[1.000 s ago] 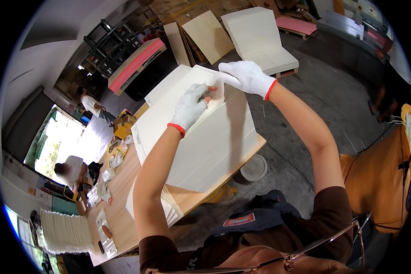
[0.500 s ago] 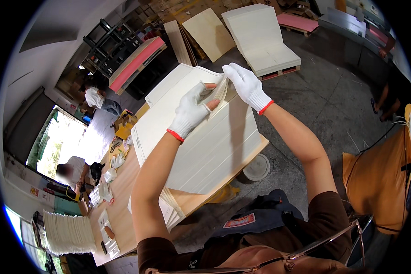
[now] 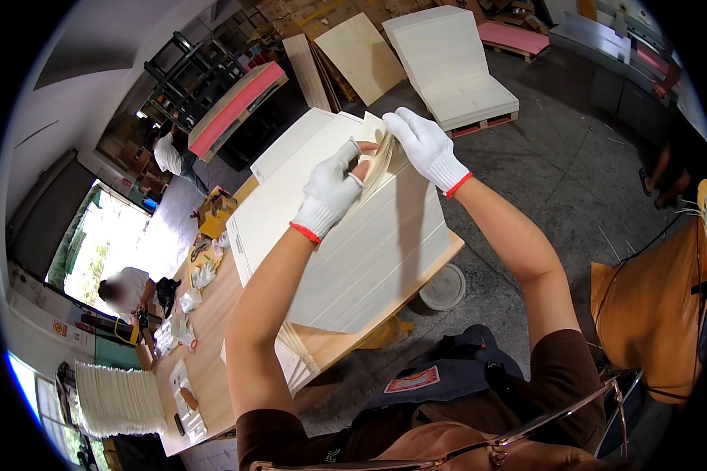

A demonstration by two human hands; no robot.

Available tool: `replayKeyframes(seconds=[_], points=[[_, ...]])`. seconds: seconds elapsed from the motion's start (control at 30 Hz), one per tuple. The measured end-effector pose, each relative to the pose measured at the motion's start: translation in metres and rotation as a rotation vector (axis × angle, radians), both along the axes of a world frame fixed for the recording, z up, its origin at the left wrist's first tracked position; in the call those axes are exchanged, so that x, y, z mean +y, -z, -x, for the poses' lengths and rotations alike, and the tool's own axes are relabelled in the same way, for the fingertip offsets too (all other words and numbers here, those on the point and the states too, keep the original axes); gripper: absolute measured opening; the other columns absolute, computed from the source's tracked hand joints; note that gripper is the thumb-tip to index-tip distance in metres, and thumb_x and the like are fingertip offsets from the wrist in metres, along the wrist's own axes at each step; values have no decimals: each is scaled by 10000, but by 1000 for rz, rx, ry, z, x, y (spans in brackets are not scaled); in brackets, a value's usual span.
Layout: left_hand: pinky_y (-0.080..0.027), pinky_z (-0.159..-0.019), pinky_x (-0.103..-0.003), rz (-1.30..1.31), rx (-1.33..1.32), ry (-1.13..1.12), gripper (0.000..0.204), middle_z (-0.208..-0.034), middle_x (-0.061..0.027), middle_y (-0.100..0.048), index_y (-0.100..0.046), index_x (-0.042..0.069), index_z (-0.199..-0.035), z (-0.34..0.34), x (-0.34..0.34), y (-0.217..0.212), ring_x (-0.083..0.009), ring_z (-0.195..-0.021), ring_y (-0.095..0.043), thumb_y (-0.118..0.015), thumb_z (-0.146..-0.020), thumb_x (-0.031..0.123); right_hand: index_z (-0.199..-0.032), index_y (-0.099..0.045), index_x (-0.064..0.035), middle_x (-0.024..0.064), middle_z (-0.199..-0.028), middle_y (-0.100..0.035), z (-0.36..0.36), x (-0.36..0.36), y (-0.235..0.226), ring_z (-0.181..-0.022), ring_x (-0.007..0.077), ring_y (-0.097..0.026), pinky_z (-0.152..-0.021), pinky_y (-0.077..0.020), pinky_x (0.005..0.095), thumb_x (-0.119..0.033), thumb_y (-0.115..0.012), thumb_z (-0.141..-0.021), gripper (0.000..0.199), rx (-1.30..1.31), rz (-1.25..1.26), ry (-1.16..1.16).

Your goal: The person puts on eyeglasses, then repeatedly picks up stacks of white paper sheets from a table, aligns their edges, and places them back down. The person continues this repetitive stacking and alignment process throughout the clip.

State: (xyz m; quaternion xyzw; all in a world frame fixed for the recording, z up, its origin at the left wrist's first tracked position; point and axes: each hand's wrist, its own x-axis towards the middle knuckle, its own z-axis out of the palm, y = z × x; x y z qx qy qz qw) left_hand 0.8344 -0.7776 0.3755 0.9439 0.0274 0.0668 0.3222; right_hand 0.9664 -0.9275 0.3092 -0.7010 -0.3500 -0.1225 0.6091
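Note:
A thick stack of large white paper sheets (image 3: 353, 275) lies on the wooden table in front of me. My right hand (image 3: 423, 149), in a white knitted glove with a red cuff, is closed on the raised far corner of the top sheets, which bend up in a fan. My left hand (image 3: 331, 188) wears a matching glove with the thumb and forefinger tips bare. Those two fingertips are apart and touch the fanned edges. One sheet's corner curls upward between my hands. The palm-side fingers of my left hand are hidden.
The wooden table (image 3: 212, 330) carries plastic bags and a pile of white sheets (image 3: 118, 399) at left. A lidded bucket (image 3: 443, 287) stands on the floor by the table's edge. Beyond is a pallet of white sheets (image 3: 471, 98). Two people work at left, another at far right.
A sheet's corner now stands up between my hands. My left thumb and forefinger have come closer together. The person at the far left has bent forward.

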Motion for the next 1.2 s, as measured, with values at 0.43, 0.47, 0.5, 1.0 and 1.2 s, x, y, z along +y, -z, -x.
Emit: replayKeyframes(seconds=[0.43,0.47,0.5,1.0,1.2], points=[[-488,-816,-285,-1,-235,79,363,-1019,-58,-651,-582,87,-1333,-4,8,19,-135,-910,-588,-574,-978,160,-900,-521,-18,115,-719,-473,-1,1,2,-690,231,-504,-698,-429,365,-498,-438,-1045,508,35,-17,-13],[-489,-813,-289,-16,-276,87,361,-1003,-61,-655,-583,94,-1337,-5,8,21,-136,-900,-591,-554,-984,162,-895,-521,-19,111,-715,-470,0,0,0,-687,221,-503,-696,-430,362,-507,-441,-1043,517,57,1,-12],[-490,-810,-293,-31,-316,95,360,-988,-65,-658,-584,101,-1340,-5,8,21,-136,-891,-593,-534,-990,165,-891,-521,-19,108,-712,-466,1,0,-2,-683,212,-502,-694,-430,359,-516,-443,-1041,525,80,18,-11],[-504,-734,-330,-121,-247,-43,380,-805,-127,-644,-615,201,-1345,3,0,14,-228,-727,-648,-553,-971,180,-940,-642,-106,134,-861,-678,3,-45,-20,-833,322,-668,-714,-491,423,-576,-515,-961,487,-35,718,160],[-499,-695,-334,-115,-194,34,298,-772,-106,-637,-676,191,-1233,-1,0,11,-204,-666,-610,-504,-991,168,-909,-628,-113,96,-796,-625,-12,-47,-13,-792,318,-655,-706,-524,449,-423,-574,-958,319,-693,594,215]])
